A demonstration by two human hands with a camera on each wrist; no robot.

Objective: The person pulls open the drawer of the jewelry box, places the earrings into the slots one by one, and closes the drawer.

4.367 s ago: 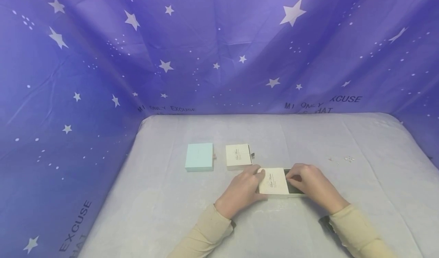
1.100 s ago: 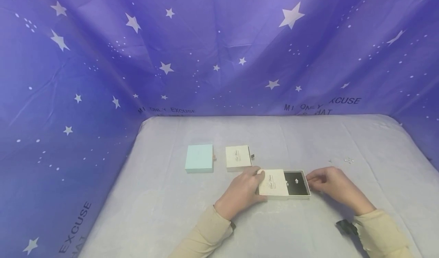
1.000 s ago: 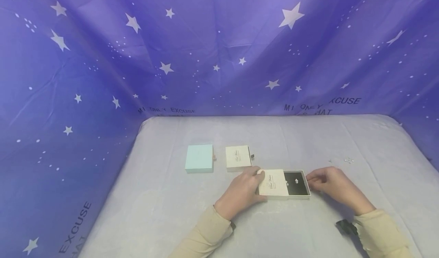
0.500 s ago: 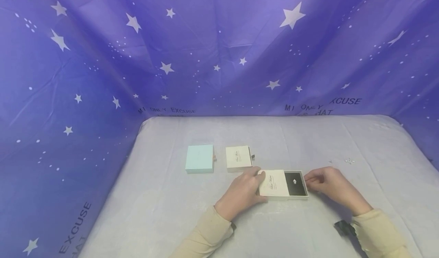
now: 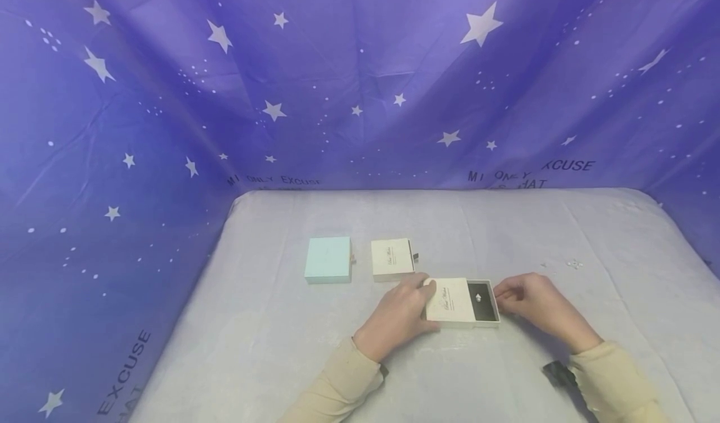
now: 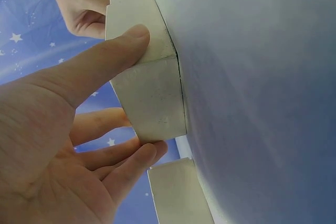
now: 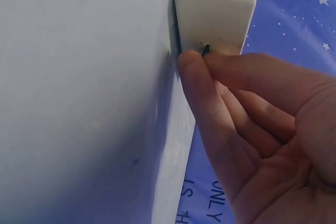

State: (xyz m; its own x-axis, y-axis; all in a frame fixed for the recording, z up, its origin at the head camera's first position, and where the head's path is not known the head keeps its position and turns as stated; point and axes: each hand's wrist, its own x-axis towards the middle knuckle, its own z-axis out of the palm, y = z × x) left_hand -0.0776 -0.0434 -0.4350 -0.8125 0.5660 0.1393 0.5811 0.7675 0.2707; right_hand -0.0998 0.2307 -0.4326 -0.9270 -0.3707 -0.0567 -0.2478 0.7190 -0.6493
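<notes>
Cream box (image 5: 447,299) with dark lettering on top, lying flat near the middle of the pale cloth (image 5: 467,379), its drawer (image 5: 488,324) part-way out to the right. Black lining inside; a small shiny piece (image 5: 479,297) sits on it. Hands apart, box between them. Left hand (image 5: 394,313) clamped on the box's left end, thumb on the near side, fingers toward the far left corner. Right hand (image 5: 534,304) at the drawer's right end, thumb and finger pinching a short black tab (image 7: 206,50) on its front. Farther back, left of the drawer box: second cream box (image 5: 391,257), dark tab on its right side. Left again, a mint box (image 5: 328,259), level with it. Far right, a cluster of tiny shiny bits (image 5: 574,264), too small to identify. Starred purple-blue sheet (image 5: 337,67) behind.
</notes>
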